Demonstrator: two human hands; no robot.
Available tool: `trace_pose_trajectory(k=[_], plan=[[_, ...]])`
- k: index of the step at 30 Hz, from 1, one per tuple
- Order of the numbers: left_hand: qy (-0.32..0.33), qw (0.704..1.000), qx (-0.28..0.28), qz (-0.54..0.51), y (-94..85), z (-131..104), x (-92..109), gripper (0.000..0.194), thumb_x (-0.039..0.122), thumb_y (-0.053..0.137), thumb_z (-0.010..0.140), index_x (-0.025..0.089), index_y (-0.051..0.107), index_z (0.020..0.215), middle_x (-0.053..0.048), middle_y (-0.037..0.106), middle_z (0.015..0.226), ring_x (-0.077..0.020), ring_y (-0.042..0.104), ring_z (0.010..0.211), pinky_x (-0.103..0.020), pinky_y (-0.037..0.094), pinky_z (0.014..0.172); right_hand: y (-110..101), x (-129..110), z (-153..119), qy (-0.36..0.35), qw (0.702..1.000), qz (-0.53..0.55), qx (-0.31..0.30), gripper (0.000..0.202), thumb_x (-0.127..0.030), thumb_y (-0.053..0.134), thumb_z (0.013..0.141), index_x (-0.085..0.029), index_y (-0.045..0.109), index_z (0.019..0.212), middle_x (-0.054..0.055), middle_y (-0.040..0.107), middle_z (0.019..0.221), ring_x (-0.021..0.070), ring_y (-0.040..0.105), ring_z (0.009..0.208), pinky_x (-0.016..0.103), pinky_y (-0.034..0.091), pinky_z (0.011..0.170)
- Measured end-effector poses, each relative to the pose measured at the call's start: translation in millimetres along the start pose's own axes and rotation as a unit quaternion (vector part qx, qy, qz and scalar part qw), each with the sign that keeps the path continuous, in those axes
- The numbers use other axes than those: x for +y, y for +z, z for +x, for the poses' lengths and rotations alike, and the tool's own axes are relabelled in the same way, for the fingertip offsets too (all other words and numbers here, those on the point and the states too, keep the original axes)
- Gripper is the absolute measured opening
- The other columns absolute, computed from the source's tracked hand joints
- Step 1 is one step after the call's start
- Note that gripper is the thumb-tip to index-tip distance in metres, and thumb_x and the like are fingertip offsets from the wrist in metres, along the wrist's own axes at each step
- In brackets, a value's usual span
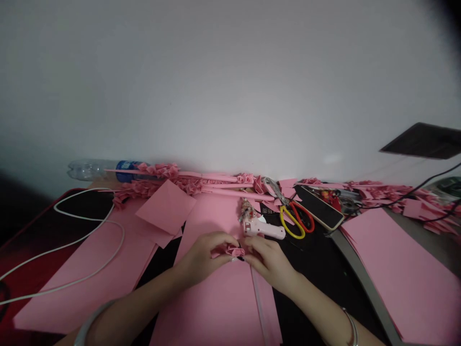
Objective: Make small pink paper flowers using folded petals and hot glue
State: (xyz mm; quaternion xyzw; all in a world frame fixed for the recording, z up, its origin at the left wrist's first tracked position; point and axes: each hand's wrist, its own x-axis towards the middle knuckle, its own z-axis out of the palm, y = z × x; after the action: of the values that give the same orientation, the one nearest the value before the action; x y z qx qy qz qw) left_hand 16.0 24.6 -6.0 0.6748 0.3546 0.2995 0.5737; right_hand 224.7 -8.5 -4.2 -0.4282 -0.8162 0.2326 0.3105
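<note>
Between my fingers sits a small folded pink paper piece point(236, 251), held above a long pink paper sheet point(212, 307). My left hand point(205, 257) is closed on its left side, thumb and fingers pinching it. From the right, my right hand point(272, 262) pinches its other edge with closed fingertips. Just beyond my hands lies a pale pink glue gun point(264, 228), its front end crusted with bits. Scissors point(293, 221) with one yellow and one red handle rest to the right of it. Fingers partly hide the paper piece.
Folded paper flowers on pink stems point(219, 185) line the wall, near a plastic bottle point(93, 170). A phone point(320, 209) lies right of the scissors. Paper stacks point(403, 269) and a loose square point(165, 206) flank the middle. A white cable point(90, 218) loops at left.
</note>
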Motion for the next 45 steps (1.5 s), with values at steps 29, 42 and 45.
trace_pose_trajectory(k=[29,42,45], plan=[[-0.068,0.992,-0.017,-0.106,2.2,0.2,1.7,0.014,0.014,0.072,0.073,0.014,0.066,0.086,-0.006,0.074,0.085,-0.0188,0.07,0.083,-0.031,0.053,0.079,0.1,-8.5,4.8,0.042,0.99,0.125,0.058,0.023,-0.021,0.04,0.093,-0.022,0.042,0.07,0.001,0.048,0.069,0.0162,0.046,0.064,0.028,0.038,0.06],[-0.067,0.993,0.025,-0.092,0.7,3.0,-3.4,0.012,0.014,0.071,0.073,0.015,0.066,0.084,-0.005,0.074,0.086,-0.0198,0.07,0.086,-0.032,0.053,0.081,6.6,0.2,2.6,0.19,0.922,0.305,0.145,0.026,-0.028,0.059,0.08,-0.022,0.042,0.061,-0.006,0.043,0.052,0.0095,0.036,0.045,0.022,0.03,0.044],[-0.065,0.992,0.067,-0.084,-1.5,4.7,-3.9,0.013,0.017,0.071,0.072,0.015,0.065,0.084,-0.006,0.074,0.086,-0.0206,0.07,0.086,-0.032,0.053,0.08,5.5,0.4,3.3,0.178,0.941,0.245,0.149,0.028,-0.023,0.056,0.077,-0.022,0.036,0.056,-0.007,0.035,0.051,0.0094,0.031,0.047,0.022,0.027,0.045]])
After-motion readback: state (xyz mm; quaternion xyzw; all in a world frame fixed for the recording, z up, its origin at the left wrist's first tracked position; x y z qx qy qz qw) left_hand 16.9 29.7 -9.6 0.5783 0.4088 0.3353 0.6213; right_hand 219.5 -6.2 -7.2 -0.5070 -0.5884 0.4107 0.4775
